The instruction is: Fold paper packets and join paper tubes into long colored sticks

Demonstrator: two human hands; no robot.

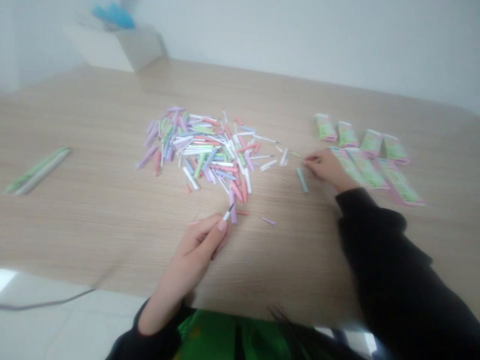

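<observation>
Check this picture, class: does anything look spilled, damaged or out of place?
A slim purple plastic-looking piece lies right of the left hand, apart from the multicoloured heap of slender pieces, so it looks strayed. Blur leaves damage unclear.

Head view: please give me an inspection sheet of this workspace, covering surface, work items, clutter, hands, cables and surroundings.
Surface: wood-grain table.
Work items: mixed pile of coloured pieces; green-and-pink packets to its right.
Clutter: long green and white items, far left.
Hands: left hand pinches a dark-tipped white piece; right hand beside a pale teal piece, grip unclear.
Cables: dark cable, lower left, against pale floor.
Surroundings: pale wall; white box, something blue at its top, blurred.
</observation>
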